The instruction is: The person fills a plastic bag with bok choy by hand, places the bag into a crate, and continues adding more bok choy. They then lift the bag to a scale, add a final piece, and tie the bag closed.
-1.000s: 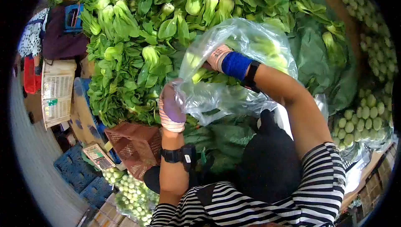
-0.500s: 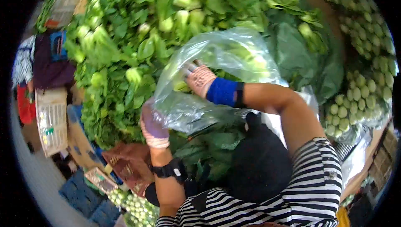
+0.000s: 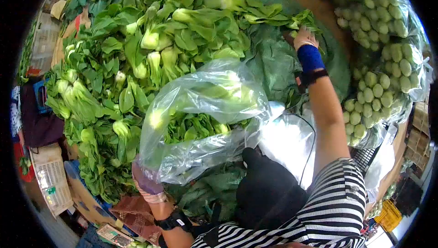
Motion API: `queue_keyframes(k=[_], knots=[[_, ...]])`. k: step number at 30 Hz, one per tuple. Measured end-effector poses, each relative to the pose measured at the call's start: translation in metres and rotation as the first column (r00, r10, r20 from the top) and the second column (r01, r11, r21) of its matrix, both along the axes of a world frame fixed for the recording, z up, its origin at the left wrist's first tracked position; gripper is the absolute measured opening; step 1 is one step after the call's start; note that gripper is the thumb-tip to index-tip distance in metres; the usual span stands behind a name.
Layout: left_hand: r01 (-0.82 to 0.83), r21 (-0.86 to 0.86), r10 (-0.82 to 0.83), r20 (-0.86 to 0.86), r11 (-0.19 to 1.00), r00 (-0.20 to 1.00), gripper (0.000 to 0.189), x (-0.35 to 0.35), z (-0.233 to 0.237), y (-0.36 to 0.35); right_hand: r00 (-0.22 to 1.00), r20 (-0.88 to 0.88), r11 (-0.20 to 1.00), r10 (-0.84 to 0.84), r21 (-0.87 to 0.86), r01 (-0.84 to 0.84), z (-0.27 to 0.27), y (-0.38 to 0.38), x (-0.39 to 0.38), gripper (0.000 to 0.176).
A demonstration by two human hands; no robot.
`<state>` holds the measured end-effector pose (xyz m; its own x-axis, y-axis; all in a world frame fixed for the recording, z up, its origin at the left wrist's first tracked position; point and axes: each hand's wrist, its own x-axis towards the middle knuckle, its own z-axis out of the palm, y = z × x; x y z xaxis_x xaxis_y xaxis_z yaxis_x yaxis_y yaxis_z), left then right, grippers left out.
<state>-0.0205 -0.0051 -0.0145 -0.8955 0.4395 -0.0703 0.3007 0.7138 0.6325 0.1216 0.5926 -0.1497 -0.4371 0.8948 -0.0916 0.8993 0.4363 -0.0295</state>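
Observation:
My left hand [image 3: 148,182], in a purple and pink glove, grips the lower left rim of a clear plastic bag [image 3: 182,156]. The bag's mouth gapes upward, and leafy greens [image 3: 194,127] show inside it. At the upper right, my right hand [image 3: 305,38], in a pale glove with a blue cuff, is closed around a bok choy [image 3: 301,19] lying on the green sheet [image 3: 273,52]. A large heap of bok choy [image 3: 155,42] spreads behind and left of the bag.
Bags of pale green oval produce [image 3: 374,88] line the right side. White plastic bags [image 3: 285,143] lie right of the clear bag. A white crate [image 3: 52,179] stands at the left, and a yellow basket [image 3: 389,216] at the lower right.
My right hand has left the bag's mouth and moved up and right to the bok choy on the sheet. The bag and my left hand appear lower and further left.

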Motion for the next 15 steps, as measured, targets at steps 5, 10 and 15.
queue_keyframes(k=[5, 10, 15], knots=[[-0.539, 0.303, 0.341, 0.515, 0.786, 0.786, 0.06, 0.002, -0.009, -0.005, 0.926, 0.373, 0.996, 0.064, 0.027, -0.079, -0.008, 0.034, 0.034, 0.052], [-0.635, 0.497, 0.181, 0.686, 0.592, 0.705, 0.057, 0.013, -0.007, -0.023, 0.626, 0.63, 0.888, 0.459, -0.3, -0.348, 0.02, 0.061, -0.016, 0.063], [-0.708, 0.437, 0.315, 0.678, 0.554, 0.665, 0.064, 0.009, -0.027, -0.036, 0.854, 0.083, 0.821, 0.513, -0.337, -0.461, -0.045, 0.116, 0.007, 0.075]])
